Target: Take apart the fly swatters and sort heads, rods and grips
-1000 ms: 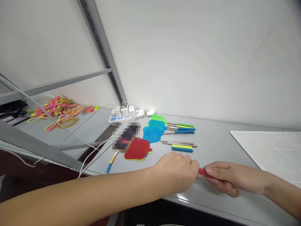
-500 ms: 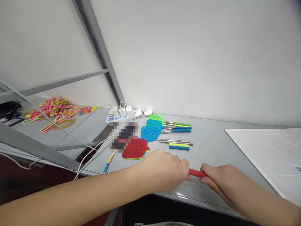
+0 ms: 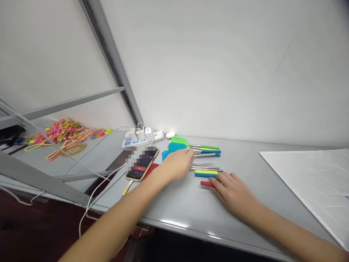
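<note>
My left hand [image 3: 177,165] reaches over the stacked fly swatter heads, its fingers curled down by the blue swatter head [image 3: 174,146] and a metal rod [image 3: 203,155]. Whatever it holds is hidden. My right hand [image 3: 231,189] lies flat on the grey table [image 3: 177,207], fingers stretched out, fingertips touching a short red handle [image 3: 205,183]. Just beyond the red handle lie a yellow-green handle [image 3: 205,171], a blue handle [image 3: 204,175] and bare metal rods [image 3: 205,168]. A green swatter [image 3: 180,140] is farthest back. The red swatter head [image 3: 153,168] peeks out beside my left wrist.
A phone [image 3: 141,165] on a cable lies left of the swatters, with a white power strip [image 3: 141,135] behind it by the wall. A pile of bright elastic bands [image 3: 62,131] is at far left behind a slanted metal frame [image 3: 109,62]. A white sheet [image 3: 308,178] covers the table's right side.
Both hands held the red handle near the table's front edge. It now lies on the table under my right fingertips, and my left hand has moved back to the swatter heads.
</note>
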`<state>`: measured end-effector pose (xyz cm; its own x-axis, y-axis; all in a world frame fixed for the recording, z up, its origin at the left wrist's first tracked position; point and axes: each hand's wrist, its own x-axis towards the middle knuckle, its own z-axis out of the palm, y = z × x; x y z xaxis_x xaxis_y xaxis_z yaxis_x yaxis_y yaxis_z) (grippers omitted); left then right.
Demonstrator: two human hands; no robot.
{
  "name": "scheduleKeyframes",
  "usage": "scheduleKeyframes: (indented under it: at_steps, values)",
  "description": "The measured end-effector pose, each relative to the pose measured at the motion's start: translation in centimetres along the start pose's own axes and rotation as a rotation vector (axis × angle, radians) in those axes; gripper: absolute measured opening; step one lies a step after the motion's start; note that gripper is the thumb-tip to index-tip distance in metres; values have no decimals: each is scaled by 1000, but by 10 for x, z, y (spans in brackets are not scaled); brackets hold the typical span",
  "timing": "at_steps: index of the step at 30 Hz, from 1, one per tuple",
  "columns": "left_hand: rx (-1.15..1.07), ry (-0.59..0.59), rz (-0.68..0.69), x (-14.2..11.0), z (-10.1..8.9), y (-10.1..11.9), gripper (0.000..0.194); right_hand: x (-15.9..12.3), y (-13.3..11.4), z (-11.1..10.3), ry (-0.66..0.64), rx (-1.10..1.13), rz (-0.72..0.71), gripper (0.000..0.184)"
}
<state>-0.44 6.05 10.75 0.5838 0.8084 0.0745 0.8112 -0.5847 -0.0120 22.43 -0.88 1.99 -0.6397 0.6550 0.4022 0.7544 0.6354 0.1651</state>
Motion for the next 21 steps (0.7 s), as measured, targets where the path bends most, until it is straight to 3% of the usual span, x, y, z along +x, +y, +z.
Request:
scheduleKeyframes:
  at_steps: [4, 9, 21]
  values:
    - [3, 28, 13, 28, 34, 1, 27, 16, -3, 23, 14, -9, -43, 23]
    - [-10, 41, 25, 36, 61, -6, 24, 16, 7, 26, 28, 89, 88, 17]
    - [-89, -10, 123, 26, 70, -4, 20, 21, 13, 27, 89, 291, 170, 14]
